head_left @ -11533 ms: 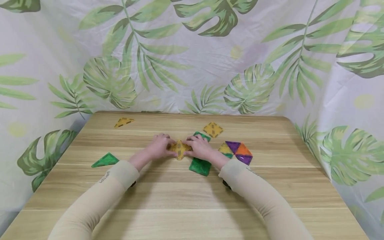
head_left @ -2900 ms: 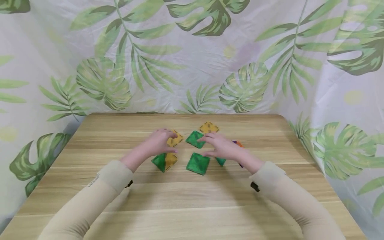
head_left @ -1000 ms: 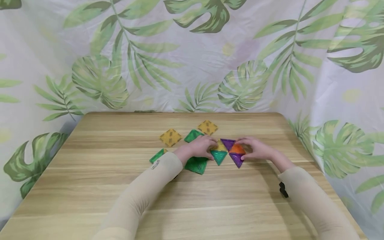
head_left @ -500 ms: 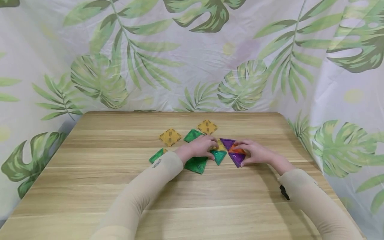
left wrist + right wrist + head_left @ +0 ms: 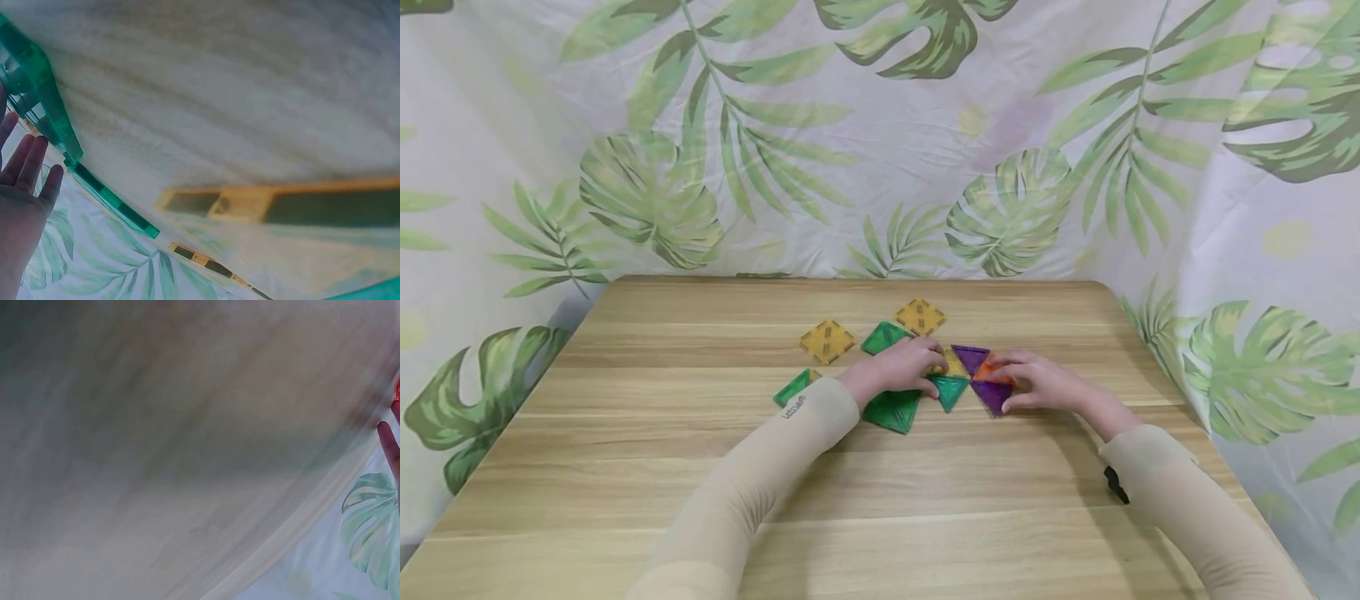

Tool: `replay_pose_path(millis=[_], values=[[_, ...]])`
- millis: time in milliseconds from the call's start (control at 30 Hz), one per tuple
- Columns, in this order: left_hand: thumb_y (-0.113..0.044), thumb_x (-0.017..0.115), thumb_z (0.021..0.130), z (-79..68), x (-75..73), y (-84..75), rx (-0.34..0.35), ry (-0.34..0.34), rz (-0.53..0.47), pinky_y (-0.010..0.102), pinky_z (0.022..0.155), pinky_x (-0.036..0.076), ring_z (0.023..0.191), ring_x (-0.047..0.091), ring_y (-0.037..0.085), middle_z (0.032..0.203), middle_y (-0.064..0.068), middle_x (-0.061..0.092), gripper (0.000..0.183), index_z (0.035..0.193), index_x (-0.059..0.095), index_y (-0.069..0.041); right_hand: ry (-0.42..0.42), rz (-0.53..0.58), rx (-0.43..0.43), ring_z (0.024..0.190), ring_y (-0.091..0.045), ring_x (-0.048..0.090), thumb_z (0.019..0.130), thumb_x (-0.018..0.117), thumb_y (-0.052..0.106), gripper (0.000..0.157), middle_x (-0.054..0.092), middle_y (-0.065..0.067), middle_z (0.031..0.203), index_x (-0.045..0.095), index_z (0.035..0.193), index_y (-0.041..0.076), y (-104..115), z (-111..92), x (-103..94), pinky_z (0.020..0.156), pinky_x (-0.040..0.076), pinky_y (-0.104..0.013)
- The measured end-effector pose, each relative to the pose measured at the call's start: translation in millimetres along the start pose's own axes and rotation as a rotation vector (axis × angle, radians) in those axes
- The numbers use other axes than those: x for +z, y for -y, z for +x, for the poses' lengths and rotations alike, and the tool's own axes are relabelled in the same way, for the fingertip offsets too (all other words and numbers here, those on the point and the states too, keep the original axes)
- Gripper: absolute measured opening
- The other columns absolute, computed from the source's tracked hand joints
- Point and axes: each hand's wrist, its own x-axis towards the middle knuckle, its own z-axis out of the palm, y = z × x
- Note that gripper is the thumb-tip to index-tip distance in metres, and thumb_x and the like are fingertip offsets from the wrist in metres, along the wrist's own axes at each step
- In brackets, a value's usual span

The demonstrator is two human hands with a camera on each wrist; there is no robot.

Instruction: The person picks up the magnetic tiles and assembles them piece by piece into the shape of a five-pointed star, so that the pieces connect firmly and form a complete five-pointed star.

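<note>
Triangular magnetic tiles lie point to point in a wheel: yellow [image 5: 955, 364], teal [image 5: 950, 392], two purple [image 5: 972, 358] and orange [image 5: 989, 367]. At its left side my left hand [image 5: 901, 367] holds the yellow and teal tiles between curved fingers and thumb, covering part of the yellow one. From the right, my right hand [image 5: 1043, 382] holds the orange and lower purple tiles [image 5: 992, 396] the same way, fingers over the orange. Green square tiles [image 5: 891, 412] lie beneath and beside the left wrist. In the left wrist view, green tile edges [image 5: 112, 200] stand close to the fingers.
Two yellow square tiles, one at left [image 5: 827, 342] and one at the back [image 5: 921, 317], lie on the wooden table [image 5: 880, 517]. A green triangle [image 5: 793, 388] joined to a yellow one is partly behind the left sleeve. A leaf-print cloth [image 5: 805, 167] hangs behind the table.
Earlier both hands handled yellow tiles mid-table; the separate triangles at left are now paired into squares. Since then both hands moved right to the triangle wheel. In the last half second little moved.
</note>
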Motion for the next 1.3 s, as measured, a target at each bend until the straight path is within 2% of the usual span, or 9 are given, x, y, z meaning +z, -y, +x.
replay_pose_path(millis=[300,467,600,733,833,967,1100,1167,1300], values=[[-0.044,0.064,0.086,0.9,0.6,3.4,0.03,-0.005,-0.019,0.037,0.099,0.041,0.118,0.049,0.02,0.128,0.006,0.053,0.043,0.12,0.065,-0.018,-0.004,-0.006,0.006,0.119,-0.034,0.052,0.074,0.079,0.034,0.048,0.058,-0.015,0.128,0.068,0.113,0.008,-0.2,0.8,-0.8,0.097,0.042,-0.05],[-0.039,0.062,0.089,-1.3,-1.1,4.0,0.047,-0.016,-0.057,0.036,0.098,0.042,0.115,0.052,0.021,0.125,0.007,0.055,0.039,0.119,0.065,-0.015,0.007,0.011,0.029,0.121,-0.034,0.051,0.077,0.078,0.033,0.044,0.057,-0.014,0.13,0.069,0.113,0.01,0.3,-0.8,-0.9,0.098,0.041,-0.05],[-0.038,0.062,0.089,-2.9,-1.2,3.8,0.036,-0.015,-0.06,0.035,0.098,0.042,0.114,0.052,0.021,0.125,0.007,0.054,0.039,0.12,0.065,-0.015,0.006,0.025,0.04,0.121,-0.033,0.051,0.079,0.076,0.03,0.038,0.057,-0.013,0.13,0.07,0.112,0.012,1.5,-1.9,-0.9,0.099,0.04,-0.049],[-0.039,0.063,0.088,-3.2,-0.6,1.8,0.022,-0.012,-0.029,0.034,0.098,0.042,0.115,0.052,0.02,0.125,0.006,0.054,0.039,0.119,0.066,-0.016,0.009,0.033,0.057,0.121,-0.033,0.051,0.078,0.077,0.031,0.042,0.057,-0.013,0.13,0.068,0.113,0.011,2.6,-1.2,-0.7,0.099,0.041,-0.05],[-0.041,0.064,0.087,-3.1,-0.4,0.5,-0.011,-0.009,-0.012,0.036,0.099,0.042,0.117,0.05,0.021,0.126,0.006,0.054,0.042,0.121,0.064,-0.015,0.023,0.071,0.134,0.124,-0.035,0.047,0.078,0.077,0.032,0.05,0.053,-0.014,0.133,0.064,0.12,0.008,2.2,-0.7,-0.3,0.102,0.038,-0.051],[-0.046,0.065,0.086,-3.0,0.6,1.5,-0.082,0.003,-0.011,0.041,0.105,0.036,0.125,0.045,0.023,0.132,0.005,0.053,0.056,0.13,0.056,-0.013,0.043,0.114,0.304,0.13,-0.038,0.038,0.08,0.075,0.036,0.068,0.044,-0.018,0.141,0.051,0.135,0.004,-0.3,-0.5,0.2,0.106,0.03,-0.054],[-0.046,0.065,0.086,-2.1,1.6,3.6,-0.106,0.017,-0.021,0.042,0.107,0.033,0.128,0.043,0.022,0.133,0.001,0.054,0.059,0.134,0.053,-0.014,0.072,0.09,0.352,0.131,-0.041,0.035,0.081,0.072,0.041,0.077,0.041,-0.021,0.142,0.044,0.139,-0.001,-2.4,0.5,-0.7,0.107,0.028,-0.055],[-0.042,0.067,0.086,-1.1,0.6,3.8,-0.093,0.002,-0.023,0.042,0.107,0.033,0.127,0.044,0.023,0.131,0.001,0.056,0.053,0.13,0.056,-0.015,0.051,0.074,0.318,0.127,-0.041,0.04,0.08,0.074,0.039,0.072,0.046,-0.021,0.138,0.05,0.133,-0.004,-2.7,1.1,-1.5,0.105,0.031,-0.055],[-0.028,0.069,0.087,1.9,-1.4,2.5,-0.075,-0.049,-0.003,0.044,0.105,0.034,0.123,0.046,0.022,0.126,-0.001,0.059,0.033,0.119,0.065,-0.019,-0.063,0.042,0.246,0.114,-0.037,0.052,0.079,0.077,0.026,0.04,0.059,-0.018,0.122,0.068,0.107,-0.002,-3.1,3.6,-3.3,0.096,0.041,-0.052]])
